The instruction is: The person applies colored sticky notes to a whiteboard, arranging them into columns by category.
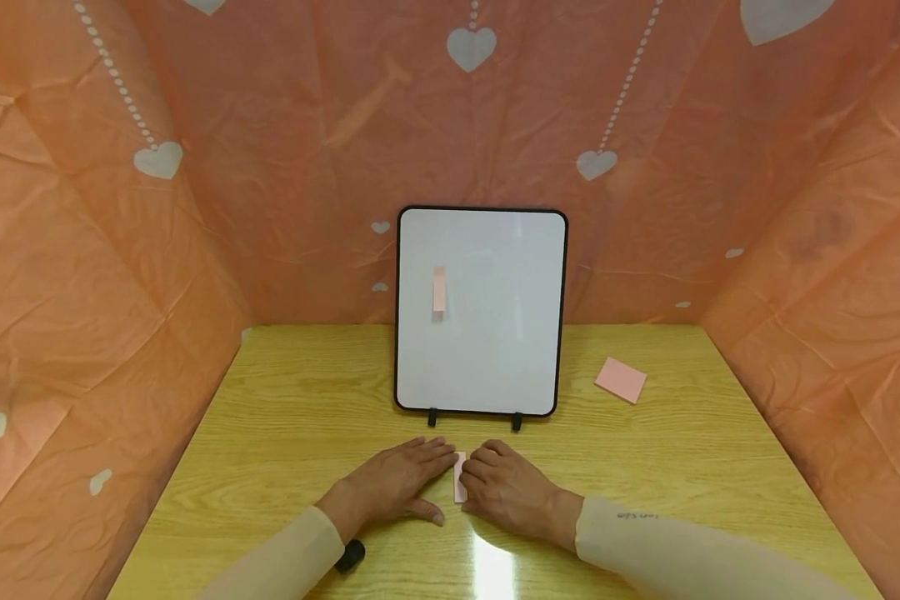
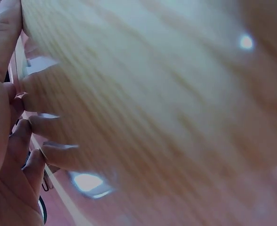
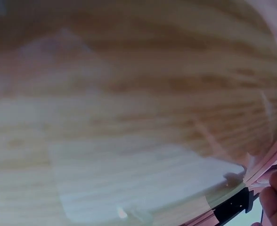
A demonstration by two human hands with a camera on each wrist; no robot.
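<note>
A narrow pink sticky note lies on the table between the two hands in the head view. Flat on the wood, my left hand has its fingers straight, with the fingertips at the note's upper left edge. My right hand holds the note at its right side with curled fingers, which cover part of it. In the left wrist view, fingers of the left hand show along the left border. Some right-hand fingers appear at the lower right of the right wrist view; the note cannot be made out there.
Behind the hands a whiteboard stands upright on small black feet. A pink strip is stuck on its left part. A pink sticky note pad lies right of the board. A small black object sits beside the left forearm. Orange cloth surrounds the table.
</note>
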